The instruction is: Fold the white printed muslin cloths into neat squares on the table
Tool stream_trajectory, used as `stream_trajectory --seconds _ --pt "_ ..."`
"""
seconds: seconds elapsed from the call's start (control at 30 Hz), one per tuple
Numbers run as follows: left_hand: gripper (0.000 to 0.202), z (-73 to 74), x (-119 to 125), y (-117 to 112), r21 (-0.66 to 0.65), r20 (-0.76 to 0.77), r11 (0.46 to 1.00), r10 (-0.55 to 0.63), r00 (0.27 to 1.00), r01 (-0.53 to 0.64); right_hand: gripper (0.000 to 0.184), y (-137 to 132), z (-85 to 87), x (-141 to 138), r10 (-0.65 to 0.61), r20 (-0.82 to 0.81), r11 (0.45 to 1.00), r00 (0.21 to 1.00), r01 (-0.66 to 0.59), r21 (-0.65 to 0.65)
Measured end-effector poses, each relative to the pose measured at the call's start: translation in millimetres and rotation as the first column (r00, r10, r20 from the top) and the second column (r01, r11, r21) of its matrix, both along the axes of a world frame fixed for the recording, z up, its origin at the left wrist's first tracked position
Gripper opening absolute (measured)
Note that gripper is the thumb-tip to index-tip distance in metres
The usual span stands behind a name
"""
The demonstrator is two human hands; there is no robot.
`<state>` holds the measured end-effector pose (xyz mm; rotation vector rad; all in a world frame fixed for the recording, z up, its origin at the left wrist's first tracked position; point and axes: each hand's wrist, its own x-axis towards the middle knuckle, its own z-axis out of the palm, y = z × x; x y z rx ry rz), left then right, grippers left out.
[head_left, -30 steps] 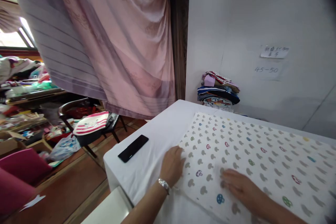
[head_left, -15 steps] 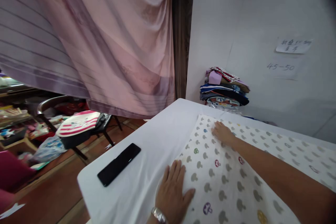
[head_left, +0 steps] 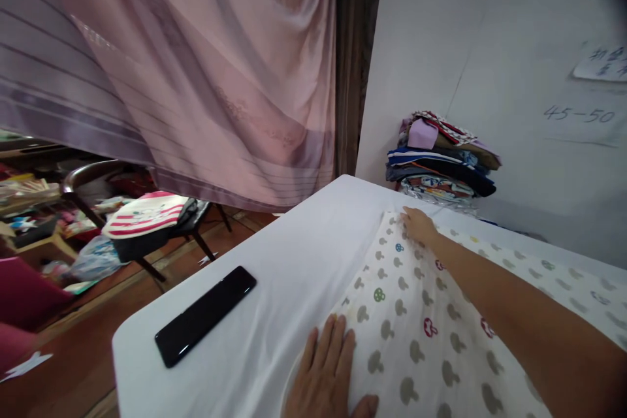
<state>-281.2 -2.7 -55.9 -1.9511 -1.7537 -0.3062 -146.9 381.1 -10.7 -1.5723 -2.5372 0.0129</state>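
A white cloth printed with grey and coloured mushrooms (head_left: 421, 313) lies spread on a white-covered table (head_left: 274, 274). My left hand (head_left: 328, 372) lies flat with fingers stretched out on the cloth's near left edge. My right hand (head_left: 417, 223) reaches across to the cloth's far left corner and rests on it; whether the fingers pinch the corner or lie flat I cannot make out.
A black phone (head_left: 206, 315) lies on the table to the left. A pile of folded clothes (head_left: 441, 160) stands against the white wall at the back. A pink curtain (head_left: 206, 65) hangs on the left above a chair (head_left: 147, 228) with striped fabric.
My right hand went from the cloth's near edge to its far left corner. My left hand has stayed flat on the near left edge. The camera has moved closer and to the left.
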Motion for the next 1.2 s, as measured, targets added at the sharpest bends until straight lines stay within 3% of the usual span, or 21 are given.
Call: stream_trajectory --seconds 0.23,0.37,0.53,0.7,0.83,1.2 --pt "0.069 0.3 -4.2 -2.4 -0.094 0.043 0.995 -0.025 0.999 0.029 0.026 8.9 1.8 -23.7 -0.09 0.051 0.996 0.995 0.089 0.016" --pt "0.07 -3.4 -3.3 -1.3 -0.102 0.024 0.995 -0.01 1.0 0.012 0.032 3.6 -2.3 -31.7 -0.114 -0.003 0.989 0.994 0.113 0.094" --pt "0.07 -3.7 -3.7 -1.6 -0.079 0.002 0.997 -0.016 1.0 0.016 0.039 -0.6 -14.8 -32.5 -0.156 -0.042 0.985 0.987 0.159 0.069" --pt "0.068 0.0 -2.3 -2.0 -0.092 0.046 0.996 -0.009 0.999 0.013 0.051 -12.4 -17.5 -11.4 -0.08 -0.026 0.995 0.996 0.081 0.056" --pt "0.068 0.1 -1.1 -1.6 -0.092 0.063 0.996 0.001 0.998 0.005 0.06 -21.6 -22.3 -3.9 0.016 0.04 0.998 0.999 -0.014 -0.056" --pt "0.069 -0.7 -4.2 -1.5 -0.073 0.029 0.997 0.002 1.0 0.0 0.069 -19.6 -18.7 -37.3 0.05 0.059 0.979 0.997 -0.037 -0.2"
